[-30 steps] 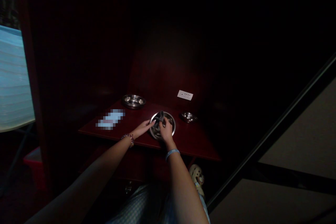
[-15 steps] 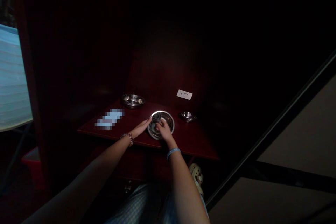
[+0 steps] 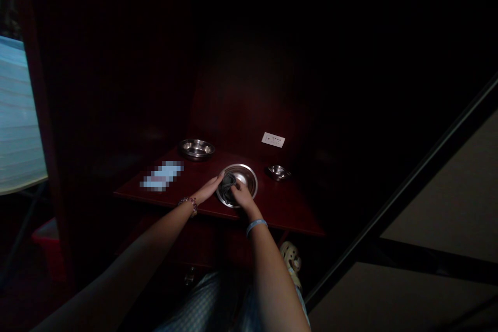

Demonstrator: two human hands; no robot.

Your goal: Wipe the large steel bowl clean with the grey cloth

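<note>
Frame centre: we're pinching soft-looking cloth (image 3: 229, 181) with right hand (image 3: 243, 196), laying left hand (image 3: 209, 190) along bowl (image 3: 246, 174), grip unclear; bowl's seeming stiff, slippery, rim best hold.

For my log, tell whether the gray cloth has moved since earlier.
Yes: the gray cloth moved left and down in view, away from the wall socket.
</note>
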